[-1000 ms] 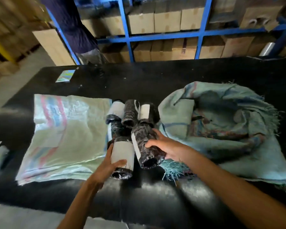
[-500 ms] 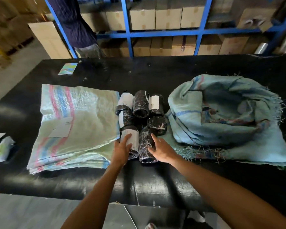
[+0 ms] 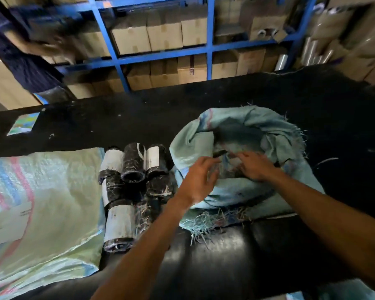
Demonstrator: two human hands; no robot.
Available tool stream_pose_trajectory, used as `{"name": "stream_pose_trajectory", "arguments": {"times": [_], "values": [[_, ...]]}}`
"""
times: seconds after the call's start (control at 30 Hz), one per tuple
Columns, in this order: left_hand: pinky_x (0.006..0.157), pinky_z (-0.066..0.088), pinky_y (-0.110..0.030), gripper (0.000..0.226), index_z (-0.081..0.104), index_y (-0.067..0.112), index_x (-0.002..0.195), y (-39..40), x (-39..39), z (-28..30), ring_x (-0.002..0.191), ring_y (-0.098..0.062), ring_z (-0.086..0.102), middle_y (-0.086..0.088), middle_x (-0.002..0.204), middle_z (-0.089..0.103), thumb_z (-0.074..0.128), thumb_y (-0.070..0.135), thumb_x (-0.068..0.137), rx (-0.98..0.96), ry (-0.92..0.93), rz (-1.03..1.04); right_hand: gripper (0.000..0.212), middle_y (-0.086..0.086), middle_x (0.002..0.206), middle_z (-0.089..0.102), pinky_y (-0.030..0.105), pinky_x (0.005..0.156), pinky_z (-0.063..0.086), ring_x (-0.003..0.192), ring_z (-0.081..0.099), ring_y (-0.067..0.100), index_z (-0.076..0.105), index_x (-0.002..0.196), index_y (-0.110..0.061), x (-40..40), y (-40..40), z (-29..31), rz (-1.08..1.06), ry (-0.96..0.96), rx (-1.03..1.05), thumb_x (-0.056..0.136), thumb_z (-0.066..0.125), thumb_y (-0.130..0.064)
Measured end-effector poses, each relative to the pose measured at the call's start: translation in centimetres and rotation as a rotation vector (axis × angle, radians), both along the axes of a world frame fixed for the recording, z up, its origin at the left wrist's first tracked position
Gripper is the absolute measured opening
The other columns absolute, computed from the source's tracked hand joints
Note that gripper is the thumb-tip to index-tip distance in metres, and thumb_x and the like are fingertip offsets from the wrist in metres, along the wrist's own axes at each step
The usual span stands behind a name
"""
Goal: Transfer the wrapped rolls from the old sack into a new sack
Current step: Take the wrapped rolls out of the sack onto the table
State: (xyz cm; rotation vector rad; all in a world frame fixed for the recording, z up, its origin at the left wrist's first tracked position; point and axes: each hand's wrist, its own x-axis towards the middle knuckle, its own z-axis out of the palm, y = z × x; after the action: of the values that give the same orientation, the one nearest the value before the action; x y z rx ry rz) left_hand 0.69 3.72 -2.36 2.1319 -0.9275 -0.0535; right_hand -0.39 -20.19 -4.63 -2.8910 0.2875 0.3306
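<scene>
From the head view we see our left hand (image 3: 198, 182) with fingers spread wide and holding nothing, and our right hand (image 3: 254, 166) reaching into the mouth of the frayed pale-blue woven old sack (image 3: 247, 131); its fingers are hidden, so we cannot tell their grip. The black plastic-wrapped rolls with white labels (image 3: 131, 187) lie stacked near the black tabletop's (image 3: 139, 120) front edge, beside the flat pale-green woven new sack (image 3: 52, 202). We judge loose threads could snag a roll
</scene>
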Motion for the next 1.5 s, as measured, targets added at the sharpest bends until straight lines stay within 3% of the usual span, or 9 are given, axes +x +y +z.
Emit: {"name": "stream_pose_trajectory", "arguments": {"times": [0.3, 0.43, 0.73, 0.9, 1.0, 1.1, 1.17, 1.3, 1.5], "values": [[0.119, 0.027, -0.042, 0.103, -0.007, 0.029, 0.158, -17.4, 2.5, -7.5, 0.145, -0.039, 0.028, -0.021, 0.16, 0.026, 0.065, 0.05, 0.087, 0.679, 0.357, -0.204, 0.035, -0.001, 0.119, 0.06, 0.036, 0.072, 0.043, 0.103, 0.057, 0.021, 0.061, 0.124, -0.021, 1.9, -11.8, 1.7, -0.264, 0.373, -0.515, 0.095, 0.046, -0.033], [0.107, 0.041, -0.04, 0.081, 0.035, 0.022, 0.151, -20.6, 0.6, -10.5, 0.13, -0.036, 0.05, -0.016, 0.146, 0.05, 0.057, 0.056, 0.081, 0.701, 0.452, -0.287, 0.07, 0.014, 0.149, 0.042, 0.057, 0.109, 0.03, 0.135, 0.041, 0.036, 0.041, 0.145, -0.015, 0.7, -15.7, -1.5, -0.473, 0.332, -0.316, 0.088, 0.055, -0.054], [0.102, 0.039, -0.027, 0.092, 0.043, 0.013, 0.148, -23.8, 2.6, -9.0, 0.129, -0.028, 0.05, -0.013, 0.143, 0.052, 0.056, 0.062, 0.07, 0.46, 0.576, -0.391, 0.097, 0.024, 0.141, 0.045, 0.048, 0.104, 0.042, 0.129, 0.045, 0.042, 0.037, 0.144, -0.012, -1.1, -20.2, -6.1, -0.755, -0.075, 0.288, 0.069, 0.074, -0.062], [0.102, 0.043, -0.036, 0.112, -0.018, 0.027, 0.156, -24.3, 1.1, -9.6, 0.126, -0.036, 0.052, -0.019, 0.145, 0.048, 0.07, 0.029, 0.086, 0.49, 0.44, -0.314, 0.029, 0.013, 0.109, 0.066, 0.033, 0.083, 0.046, 0.107, 0.062, 0.036, 0.062, 0.114, -0.014, -0.4, -18.9, -6.8, -0.861, -0.326, 0.695, 0.086, 0.065, -0.018], [0.077, 0.051, -0.045, 0.091, 0.007, 0.02, 0.157, -23.7, 1.5, -9.0, 0.097, -0.039, 0.064, -0.018, 0.122, 0.058, 0.065, 0.023, 0.088, 0.715, -0.063, -0.225, 0.034, 0.018, 0.123, 0.06, 0.037, 0.089, 0.045, 0.117, 0.056, 0.038, 0.058, 0.123, -0.01, 0.2, -18.4, -7.3, -0.857, -0.136, 0.663, 0.09, 0.059, -0.019], [0.045, 0.045, -0.033, 0.07, 0.043, 0.018, 0.14, -23.0, 0.8, -8.5, 0.055, -0.028, 0.066, -0.007, 0.09, 0.067, 0.075, 0.026, 0.078, 0.879, -0.289, -0.231, 0.059, 0.022, 0.143, 0.038, 0.045, 0.105, 0.037, 0.131, 0.039, 0.039, 0.045, 0.135, -0.01, 1.1, -17.7, -5.3, -0.647, 0.056, 0.006, 0.086, 0.064, -0.034], [0.061, 0.051, -0.039, 0.067, 0.033, 0.012, 0.147, -23.1, 0.2, -9.2, 0.08, -0.034, 0.069, -0.015, 0.109, 0.063, 0.063, 0.02, 0.088, 0.844, -0.307, -0.294, 0.047, 0.018, 0.132, 0.048, 0.044, 0.099, 0.042, 0.12, 0.049, 0.034, 0.048, 0.127, -0.014, 2.7, -16.6, -3.0, -0.473, -0.137, -0.146, 0.085, 0.065, -0.025], [0.106, 0.035, -0.051, 0.09, 0.01, 0.008, 0.153, -22.3, 0.2, -9.8, 0.13, -0.04, 0.037, -0.023, 0.142, 0.034, 0.064, 0.041, 0.088, 0.857, 0.005, -0.442, 0.021, 0.004, 0.097, 0.062, 0.038, 0.081, 0.052, 0.086, 0.061, 0.022, 0.059, 0.102, -0.022, 5.9, -14.7, -1.1, -0.206, -0.249, 0.344, 0.084, 0.061, -0.012], [0.114, 0.023, -0.057, 0.108, -0.003, 0.036, 0.155, -20.6, -0.3, -9.8, 0.143, -0.043, 0.014, -0.024, 0.159, 0.008, 0.076, 0.035, 0.081, 0.935, 0.042, -0.308, 0.102, 0.019, 0.157, 0.02, 0.052, 0.112, 0.03, 0.142, 0.028, 0.043, 0.012, 0.154, -0.032, 3.8, -15.1, -6.5, -0.449, 0.139, 0.233, 0.076, 0.072, -0.059]]}}
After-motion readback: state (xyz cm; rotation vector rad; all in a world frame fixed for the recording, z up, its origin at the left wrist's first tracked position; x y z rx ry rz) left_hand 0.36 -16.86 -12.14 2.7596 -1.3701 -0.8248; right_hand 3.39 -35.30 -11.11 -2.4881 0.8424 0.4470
